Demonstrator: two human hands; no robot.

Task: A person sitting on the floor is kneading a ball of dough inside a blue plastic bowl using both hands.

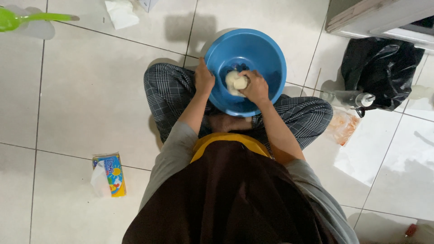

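I sit cross-legged on a tiled floor with a blue plastic basin (266, 52) in front of my legs. A pale lump of dough (235, 81) lies inside it. My right hand (255, 86) is closed around the dough, pressing into it. My left hand (203, 79) grips the basin's near left rim.
A colourful tissue pack (109, 174) lies on the floor at my left. At the right are a black plastic bag (379, 68), a clear bottle (352, 98) and a clear bag with orange contents (342, 126). A green utensil (27, 19) and crumpled white paper (121, 13) lie at the far left.
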